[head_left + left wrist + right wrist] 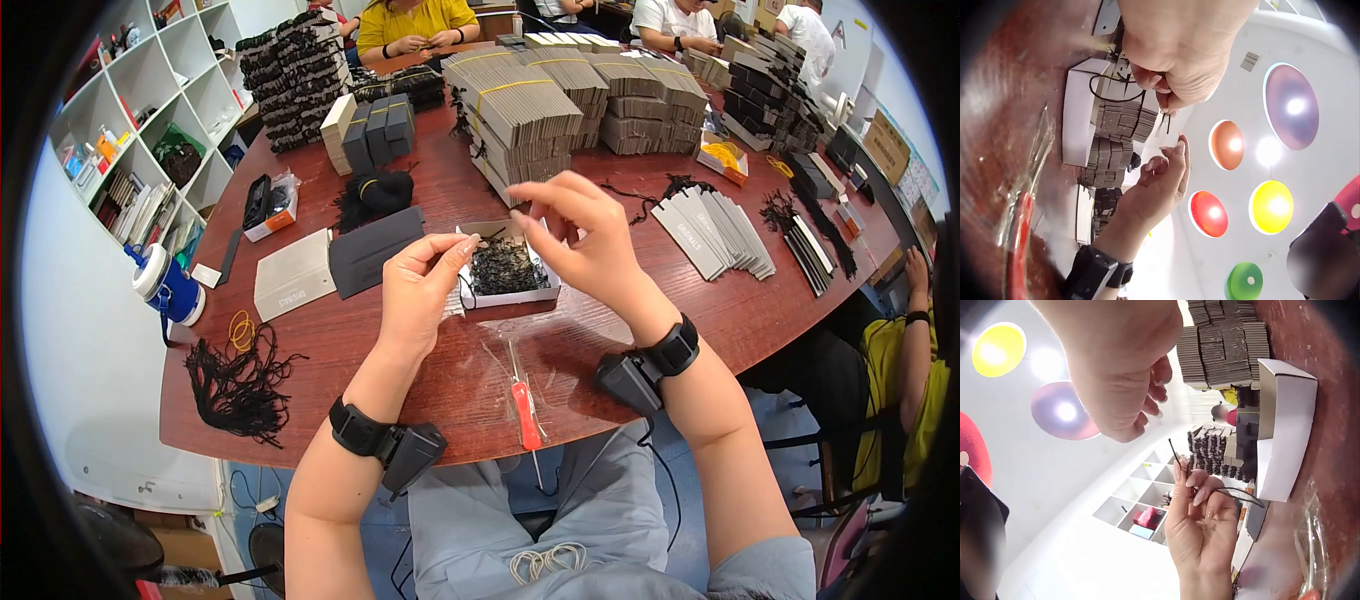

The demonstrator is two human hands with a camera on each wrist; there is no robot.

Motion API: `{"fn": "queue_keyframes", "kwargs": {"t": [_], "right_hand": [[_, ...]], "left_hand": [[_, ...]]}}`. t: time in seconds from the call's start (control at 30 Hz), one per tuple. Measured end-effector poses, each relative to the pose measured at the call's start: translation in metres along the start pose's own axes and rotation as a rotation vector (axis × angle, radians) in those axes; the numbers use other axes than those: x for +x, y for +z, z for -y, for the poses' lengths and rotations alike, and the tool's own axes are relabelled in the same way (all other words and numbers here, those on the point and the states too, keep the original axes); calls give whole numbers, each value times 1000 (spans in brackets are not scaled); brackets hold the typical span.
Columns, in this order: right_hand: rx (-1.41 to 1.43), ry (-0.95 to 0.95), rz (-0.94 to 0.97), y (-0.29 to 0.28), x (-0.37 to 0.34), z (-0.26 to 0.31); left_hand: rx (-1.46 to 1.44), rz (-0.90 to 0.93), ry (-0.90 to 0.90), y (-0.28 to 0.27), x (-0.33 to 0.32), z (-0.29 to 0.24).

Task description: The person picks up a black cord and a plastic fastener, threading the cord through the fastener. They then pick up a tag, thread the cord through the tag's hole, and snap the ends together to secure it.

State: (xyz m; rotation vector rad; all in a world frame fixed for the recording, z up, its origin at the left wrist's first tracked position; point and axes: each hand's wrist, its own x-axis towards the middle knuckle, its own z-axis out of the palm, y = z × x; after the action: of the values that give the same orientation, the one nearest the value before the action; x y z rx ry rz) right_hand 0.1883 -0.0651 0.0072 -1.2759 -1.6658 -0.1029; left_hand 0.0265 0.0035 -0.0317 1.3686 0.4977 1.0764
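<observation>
My left hand (425, 285) pinches a thin black cord (1241, 492) between thumb and fingers; one short end sticks up past the fingertips and a loop hangs to the side. My right hand (590, 240) is raised just right of it, fingers loosely bent and apart, with nothing between them. In the left wrist view, the right hand (1155, 190) is a short gap away from the cord's end. Below both hands stands a small white box (520, 303) filled with tangled black cords (503, 268).
A red-handled tool (525, 415) with a thin metal shaft lies by the table's front edge. Black cords (240, 385) lie left, beside grey and black card sheets (295, 275). Banded grey stacks (515, 105) stand behind the box; fanned grey cards (710, 235) lie right. People sit opposite.
</observation>
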Motion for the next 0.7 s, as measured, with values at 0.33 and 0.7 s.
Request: {"fn": "queue_keyframes", "kwargs": {"t": [0.33, 0.7], "right_hand": [[-160, -347, 140, 6, 0, -9], [-364, -397, 59, 22, -11, -9]], "left_hand": [[-36, 30, -26, 3, -1, -5], [-101, -8, -147, 0, 0, 1]]}}
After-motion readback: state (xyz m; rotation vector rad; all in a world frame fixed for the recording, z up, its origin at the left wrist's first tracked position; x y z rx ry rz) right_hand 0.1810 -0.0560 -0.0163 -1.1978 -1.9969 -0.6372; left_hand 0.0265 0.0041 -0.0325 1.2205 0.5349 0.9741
